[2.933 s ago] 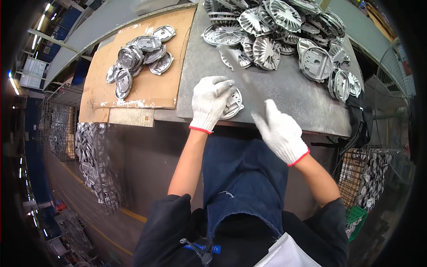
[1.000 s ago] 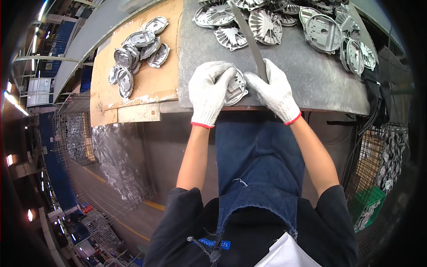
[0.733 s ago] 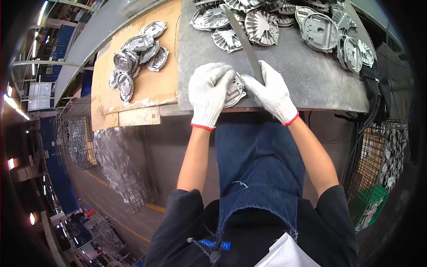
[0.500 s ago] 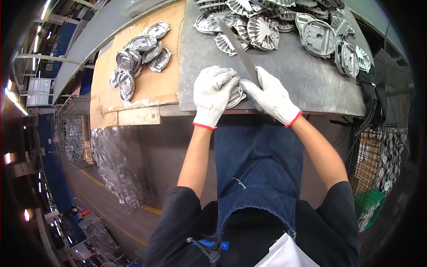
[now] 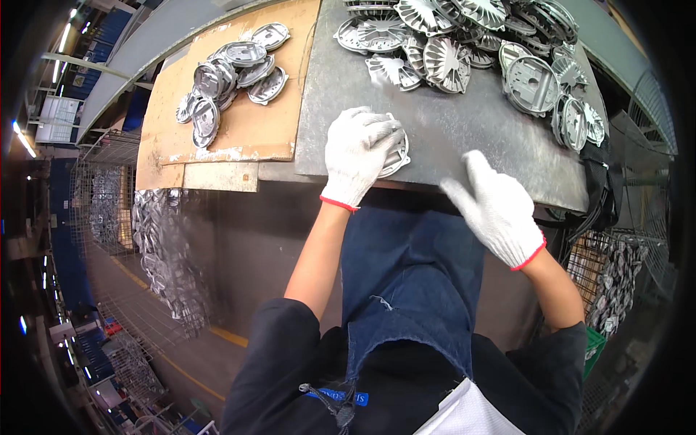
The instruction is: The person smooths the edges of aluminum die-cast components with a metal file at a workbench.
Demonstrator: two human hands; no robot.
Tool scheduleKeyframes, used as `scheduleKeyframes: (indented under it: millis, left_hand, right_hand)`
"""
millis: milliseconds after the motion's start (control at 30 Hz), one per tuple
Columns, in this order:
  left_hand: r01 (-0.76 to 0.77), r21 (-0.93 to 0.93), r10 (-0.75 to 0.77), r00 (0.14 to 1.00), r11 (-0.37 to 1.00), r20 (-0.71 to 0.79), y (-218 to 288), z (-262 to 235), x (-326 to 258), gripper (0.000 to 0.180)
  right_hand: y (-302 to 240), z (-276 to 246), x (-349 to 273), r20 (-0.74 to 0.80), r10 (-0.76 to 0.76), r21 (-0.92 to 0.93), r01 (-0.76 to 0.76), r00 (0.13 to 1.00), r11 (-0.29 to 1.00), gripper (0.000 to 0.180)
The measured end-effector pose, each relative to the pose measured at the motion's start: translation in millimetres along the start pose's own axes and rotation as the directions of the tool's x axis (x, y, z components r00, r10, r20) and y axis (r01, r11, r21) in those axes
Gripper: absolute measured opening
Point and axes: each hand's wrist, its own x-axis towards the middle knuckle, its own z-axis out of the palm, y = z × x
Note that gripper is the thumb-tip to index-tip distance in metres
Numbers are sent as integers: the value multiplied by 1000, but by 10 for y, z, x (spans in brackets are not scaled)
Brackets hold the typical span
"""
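My left hand, in a white knit glove with a red cuff, is closed on a round cast metal cover at the table's front edge. Its fingers and palm hide the cover's left part. To the right, my gloved right hand grips a long flat metal file. Motion smears the file into a faint grey streak that slants up and left from my fingers. The file appears apart from the cover.
A heap of ribbed metal covers lies at the back right of the grey tabletop. More covers are piled on brown cardboard at left. Wire baskets holding metal parts stand beyond both sides of the table.
My right hand has pulled back to the right and toward me with the file, away from the cover. My left hand stays on the cover. The whole view has shifted slightly.
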Motion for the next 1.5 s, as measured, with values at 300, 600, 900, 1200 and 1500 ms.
scheduleKeyframes:
  millis: [300,600,900,1200,1500]
  left_hand:
    - [162,41,-164,986,986,39,74,21,8,19]
    - [178,-40,-177,983,983,38,89,44,-28,17]
    - [119,28,-118,993,993,-27,45,70,-23,20]
    - [106,51,-104,994,993,-32,124,34,6,21]
    - [39,-11,-39,999,999,33,133,-90,121,19]
  right_hand:
    - [17,125,-15,58,-49,-44,51,997,998,40]
    - [119,174,-13,16,-154,-208,154,988,966,37]
    - [39,232,-10,-71,-210,-243,187,975,952,36]
    - [-222,215,526,124,129,209,-153,984,966,52]
    - [-71,697,994,195,109,382,-178,975,907,56]
